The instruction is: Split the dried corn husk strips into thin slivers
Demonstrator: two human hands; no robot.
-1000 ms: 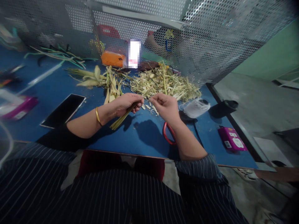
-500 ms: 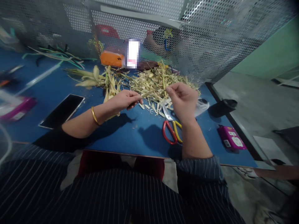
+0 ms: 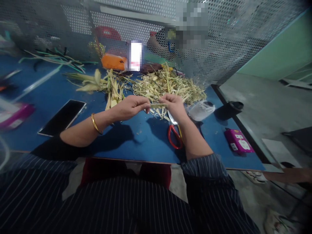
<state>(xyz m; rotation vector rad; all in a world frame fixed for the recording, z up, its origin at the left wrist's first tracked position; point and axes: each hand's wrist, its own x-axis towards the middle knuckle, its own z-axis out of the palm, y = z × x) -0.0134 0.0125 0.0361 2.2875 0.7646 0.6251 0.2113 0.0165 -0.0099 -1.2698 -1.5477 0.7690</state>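
Note:
Between my two hands runs a short, pale strip of dried husk (image 3: 158, 105), held roughly level above the table. My left hand (image 3: 136, 106), with a gold bangle on its wrist, pinches the strip's left end. The right end is pinched in my right hand (image 3: 174, 105). Behind the hands lies a heap of cut husk pieces (image 3: 156, 85), and left of it a bundle of longer husks (image 3: 114, 89). Scissors (image 3: 175, 137) with red and yellow handles rest below my right hand, their blades partly covered by it.
A dark-screened phone (image 3: 62, 117) lies at left on the blue table (image 3: 126, 143). At right are a clear plastic bag (image 3: 201, 110), a black cylinder (image 3: 229, 110) and a purple packet (image 3: 238, 141). An orange pouch (image 3: 114, 61) and a perforated metal screen (image 3: 156, 19) stand behind.
My right hand has moved left and down, closer to my left hand, and is now at the strip's right end. The plastic bag is more exposed.

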